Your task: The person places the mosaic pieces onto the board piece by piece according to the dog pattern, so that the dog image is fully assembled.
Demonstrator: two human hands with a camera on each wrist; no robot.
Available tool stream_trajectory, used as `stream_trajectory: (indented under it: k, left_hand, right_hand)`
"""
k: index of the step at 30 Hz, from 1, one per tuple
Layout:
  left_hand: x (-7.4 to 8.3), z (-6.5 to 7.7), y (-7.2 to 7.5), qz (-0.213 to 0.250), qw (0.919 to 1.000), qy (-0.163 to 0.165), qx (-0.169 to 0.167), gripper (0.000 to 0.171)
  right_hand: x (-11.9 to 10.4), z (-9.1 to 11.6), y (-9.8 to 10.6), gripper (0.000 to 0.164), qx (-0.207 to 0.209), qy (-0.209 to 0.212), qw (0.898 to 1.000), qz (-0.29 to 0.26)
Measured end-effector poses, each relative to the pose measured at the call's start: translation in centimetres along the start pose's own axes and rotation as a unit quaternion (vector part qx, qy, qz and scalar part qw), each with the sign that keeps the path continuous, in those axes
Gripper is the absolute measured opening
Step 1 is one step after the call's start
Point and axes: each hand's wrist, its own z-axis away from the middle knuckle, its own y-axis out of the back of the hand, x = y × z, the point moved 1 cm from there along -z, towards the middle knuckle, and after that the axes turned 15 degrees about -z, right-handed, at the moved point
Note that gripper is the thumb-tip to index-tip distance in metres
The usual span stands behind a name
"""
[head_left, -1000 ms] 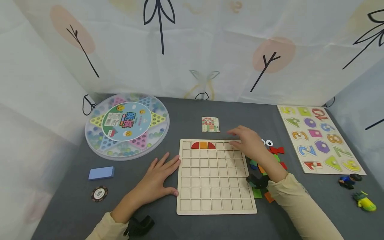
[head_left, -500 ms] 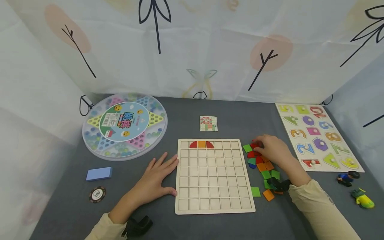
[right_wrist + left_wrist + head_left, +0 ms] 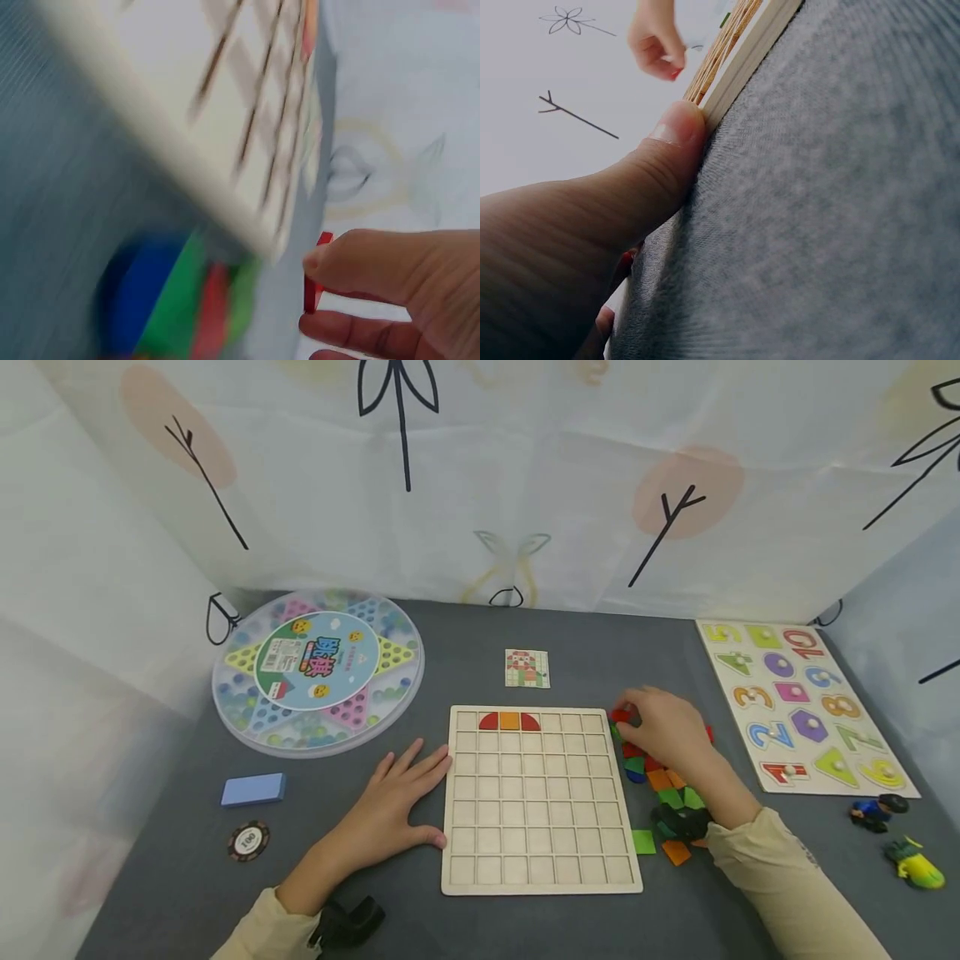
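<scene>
My right hand (image 3: 667, 731) pinches a small red tile (image 3: 310, 291) between thumb and fingers, above the board's far right corner; its exact shape is hard to make out. Spread out flat, my left hand (image 3: 397, 802) touches the left edge of the wooden grid board (image 3: 540, 814) with thumb and fingertips. In the board's top row, an orange square tile (image 3: 509, 721) sits between two red quarter-round tiles (image 3: 488, 721). Loose coloured tiles (image 3: 657, 779) lie along the board's right side, partly hidden under my right hand and wrist.
A small pattern card (image 3: 527, 668) lies behind the board. At left are a round Chinese checkers set (image 3: 318, 672), a blue block (image 3: 252, 789) and a poker chip (image 3: 248, 841). A number puzzle board (image 3: 806, 710) and two toy figures (image 3: 915, 864) occupy the right.
My right hand moved from over the board's top right to the loose tiles, picked up a red tile, and shifted back left towards the board. My left hand stays at the board's edge.
</scene>
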Motion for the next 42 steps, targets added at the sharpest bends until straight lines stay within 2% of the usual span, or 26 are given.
stream_trajectory:
  k: [3,6,12,18,26,30,34,37,40,42]
  left_hand:
    - [0.0,0.1,0.1,-0.001,1.0000,-0.001,0.001,0.099]
    - [0.0,0.1,0.1,0.000,1.0000,-0.002,0.003,0.099]
    - [0.0,0.1,0.1,0.000,1.0000,-0.005,0.004,0.097]
    - [0.0,-0.2,0.1,-0.004,1.0000,-0.006,0.001,0.096]
    - [0.0,0.0,0.2,-0.005,1.0000,0.000,-0.004,0.097]
    - [0.1,0.0,0.3,-0.004,1.0000,-0.001,-0.003,0.097]
    - [0.2,0.0,0.3,-0.001,1.0000,-0.002,-0.002,0.097]
    - [0.2,0.0,0.3,0.000,1.0000,-0.004,-0.002,0.098]
    - [0.1,0.0,0.3,0.000,1.0000,-0.004,-0.001,0.098]
    - [0.1,0.0,0.3,-0.001,1.0000,-0.003,0.000,0.098]
  right_hand:
    - [-3.0,-1.0,-0.8,0.020,0.004,0.066,0.998,-0.013]
    - [-6.2,-2.3,-2.2,0.017,-0.010,0.121,0.992,-0.021]
    - [-11.0,-4.3,-5.6,0.017,-0.045,0.192,0.980,0.000]
    - [-12.6,-5.2,-7.6,0.015,-0.064,0.212,0.975,0.005]
    - [-13.8,-5.4,-8.2,0.014,-0.095,0.217,0.972,0.005]
    - [-13.4,-4.9,-7.5,0.021,-0.086,0.224,0.971,-0.011]
    - [-11.4,-3.8,-5.2,0.028,-0.057,0.200,0.977,-0.041]
    - [-8.3,-2.5,-3.0,0.031,-0.026,0.153,0.987,-0.046]
    - [-4.8,-1.1,-1.3,0.032,-0.002,0.083,0.996,-0.025]
    - [-2.7,-0.4,-0.6,0.034,-0.004,0.026,1.000,-0.007]
